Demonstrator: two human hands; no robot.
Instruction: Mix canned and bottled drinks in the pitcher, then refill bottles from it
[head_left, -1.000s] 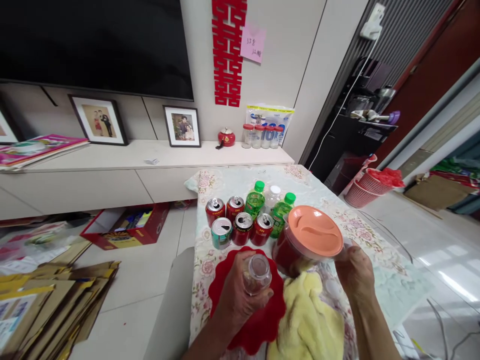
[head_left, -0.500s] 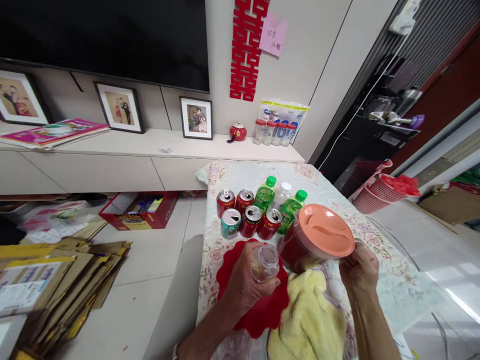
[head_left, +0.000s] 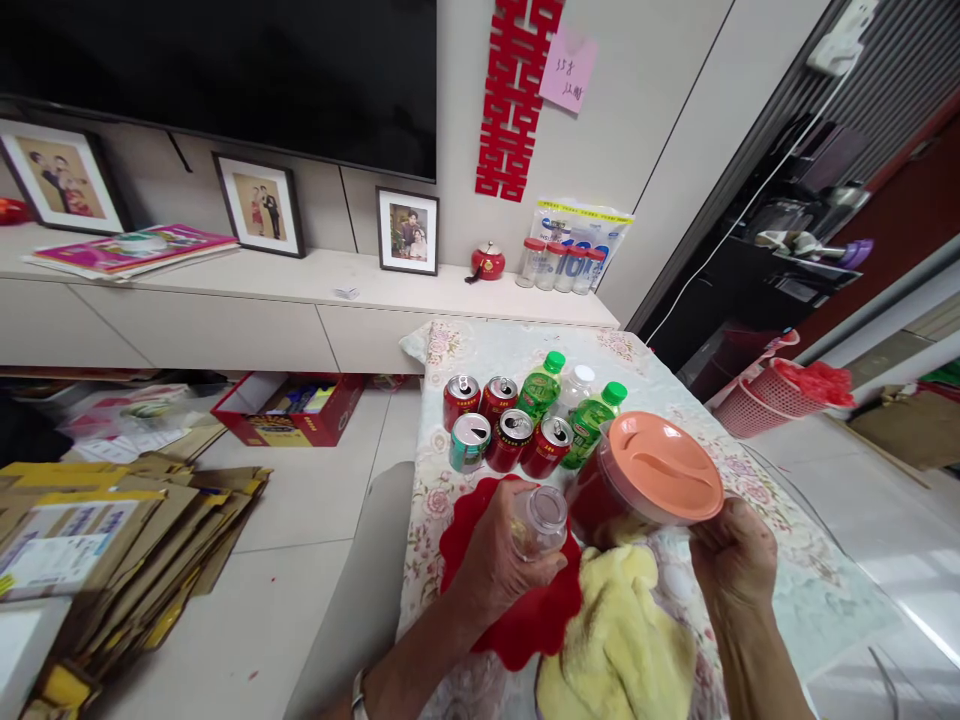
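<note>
While left fingers clasp a container (clear), plush cloth lies rumpled.

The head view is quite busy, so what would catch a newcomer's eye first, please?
Most likely the large orange-lidded pitcher, right of centre on the table, with the right hand at its handle side. Next would come the clear container in the left hand, above the scalloped red mat, and the cluster of cans beyond the mat. On the wall behind, the red paper cut-out also stands out.
</note>
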